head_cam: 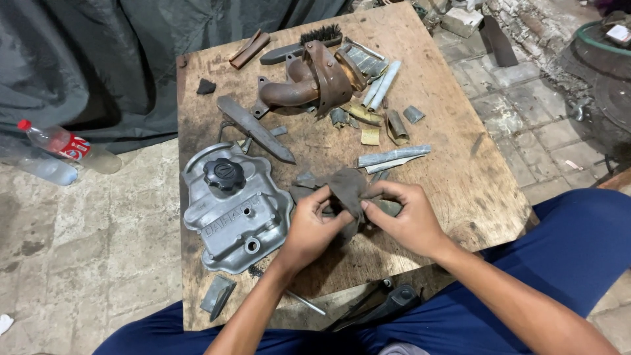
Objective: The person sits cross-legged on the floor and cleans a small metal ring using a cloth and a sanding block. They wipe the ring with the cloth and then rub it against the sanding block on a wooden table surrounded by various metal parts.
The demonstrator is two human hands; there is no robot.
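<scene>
Both my hands meet over the near middle of a worn wooden board table [453, 177]. My left hand [312, 230] and my right hand [407, 220] together pinch a dirty grey rag [347, 189], which seems wrapped around a small metal part that is mostly hidden. Just left of my left hand lies a grey cast metal engine cover [230, 213] with a black round cap [223, 174].
A rusty pipe-shaped metal part [309, 82], a flat metal blade [256, 130], a brush [302, 43] and several scraps of sandpaper and metal strips [393, 156] lie farther back. Plastic bottles [62, 148] lie on the floor at left. My blue-trousered legs [565, 256] flank the table.
</scene>
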